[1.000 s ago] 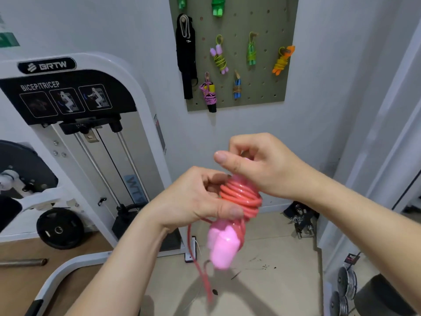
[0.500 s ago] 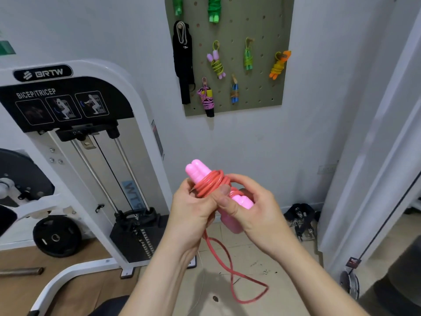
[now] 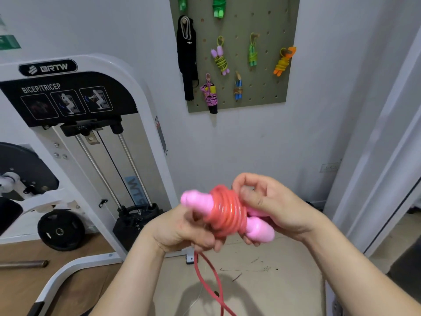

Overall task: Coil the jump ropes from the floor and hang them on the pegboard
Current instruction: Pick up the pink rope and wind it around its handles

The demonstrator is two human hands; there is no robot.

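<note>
A red jump rope (image 3: pixel 226 213) with two pink handles is wound in tight turns round those handles, lying roughly sideways in front of me. My left hand (image 3: pixel 182 231) grips the bundle from below and behind, near the left handle ends. My right hand (image 3: pixel 271 208) holds the right handle ends, thumb against the coil. A loose loop of red cord (image 3: pixel 209 279) hangs down from the bundle toward the floor. On the wall above hangs the green pegboard (image 3: pixel 268 83), carrying several coiled ropes on its pegs.
A white biceps/triceps weight machine (image 3: pixel 75 137) stands at the left with its weight stack and a black plate (image 3: pixel 59 230) on the floor. A white door frame (image 3: pixel 387 156) runs down the right. Black straps (image 3: pixel 187 55) hang at the pegboard's left edge.
The bundle has turned from upright to sideways between my hands. More cord is wound on, and the loop hanging toward the floor is shorter.
</note>
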